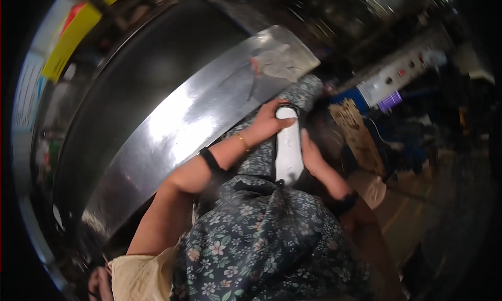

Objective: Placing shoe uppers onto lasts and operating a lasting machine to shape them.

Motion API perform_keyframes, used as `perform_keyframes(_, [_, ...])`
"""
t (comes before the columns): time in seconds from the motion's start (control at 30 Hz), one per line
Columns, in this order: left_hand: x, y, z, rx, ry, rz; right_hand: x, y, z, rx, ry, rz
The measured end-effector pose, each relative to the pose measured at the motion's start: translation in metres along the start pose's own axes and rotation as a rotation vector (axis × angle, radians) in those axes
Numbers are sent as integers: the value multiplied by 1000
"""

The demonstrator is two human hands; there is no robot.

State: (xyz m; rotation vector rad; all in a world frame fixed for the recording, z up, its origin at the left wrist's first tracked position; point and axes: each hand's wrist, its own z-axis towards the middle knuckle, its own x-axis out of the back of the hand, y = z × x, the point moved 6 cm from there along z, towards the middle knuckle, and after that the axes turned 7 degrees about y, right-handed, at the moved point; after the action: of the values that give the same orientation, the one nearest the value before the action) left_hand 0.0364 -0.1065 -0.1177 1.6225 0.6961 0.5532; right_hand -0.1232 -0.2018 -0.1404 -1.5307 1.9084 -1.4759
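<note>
Beside the steel drum, left hand and right hand are clamping a white oblong device, seemingly light, rigid, smooth; flank grip suits.

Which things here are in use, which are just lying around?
In use: white oblong object, held between left hand and right hand, over floral cloth.
Lying about: steel rim, grey control panel, yellow sign, cardboard piece.

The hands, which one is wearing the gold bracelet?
The left hand: a thin gold bracelet circles its wrist as it grips the top of the white device. The right hand has none.
</note>
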Motion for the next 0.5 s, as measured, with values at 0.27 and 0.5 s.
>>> perform_keyframes(0.27, [-12, 21, 43, -226, 94, 464, 24, -91, 14, 526, 460, -1051])
perform_keyframes(0.5, [-5, 12, 37, -10, -143, 356, 12, -24, -16, 134, -85, 126])
